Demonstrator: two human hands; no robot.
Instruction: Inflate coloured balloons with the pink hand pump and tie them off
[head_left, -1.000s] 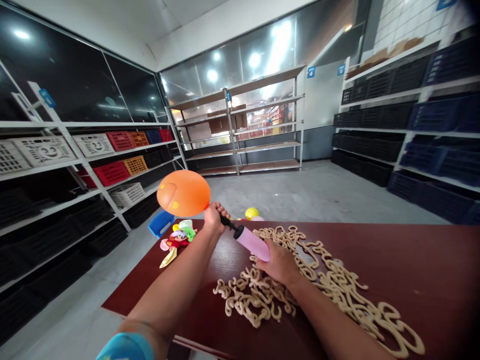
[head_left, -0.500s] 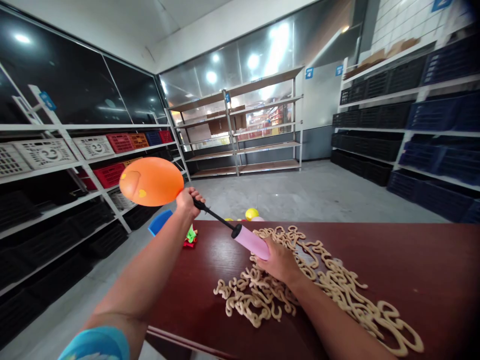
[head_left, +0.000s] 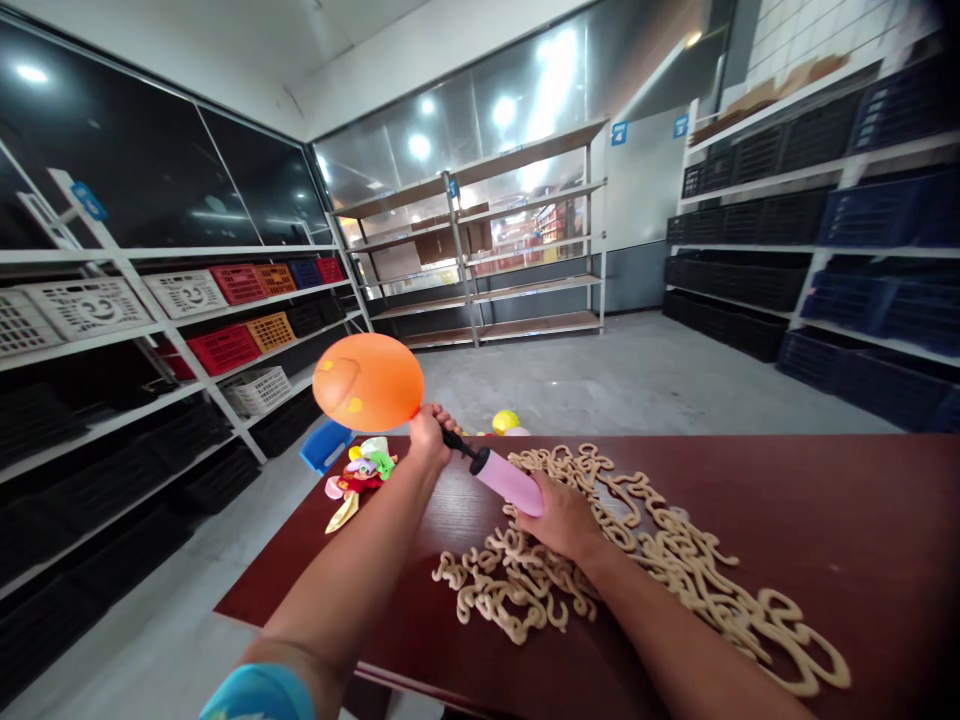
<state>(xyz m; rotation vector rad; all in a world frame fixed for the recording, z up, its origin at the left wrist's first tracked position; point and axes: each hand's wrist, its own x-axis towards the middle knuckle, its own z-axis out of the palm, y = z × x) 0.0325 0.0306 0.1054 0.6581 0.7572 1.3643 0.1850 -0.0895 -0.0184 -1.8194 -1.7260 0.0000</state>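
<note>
My left hand [head_left: 431, 435] is closed around the black nozzle end of a balloon pump, at the neck of an inflated orange balloon [head_left: 367, 382] with small yellow marks. The pink barrel of the balloon pump [head_left: 506, 482] is gripped by my right hand [head_left: 562, 520]. Only a short length of the black rod shows between my left hand and the barrel. Below and right of my right hand, a spread of tan, curly loops [head_left: 517, 590] lies on the dark red table [head_left: 840, 510]. Limp, uninflated balloons [head_left: 360, 475] in several colours lie at the table's left.
A blue chair back [head_left: 324, 447] stands beyond the table's left edge. Past the far edge, a yellow balloon [head_left: 505, 422] shows among others. Shelves with crates [head_left: 225, 348] line the left side, dark crates [head_left: 750, 280] the right. A metal rack [head_left: 472, 270] stands behind.
My left hand has moved right and down with the orange balloon, pushing the pump's rod into the barrel. My right hand has stayed nearly in place. More of the limp balloons shows.
</note>
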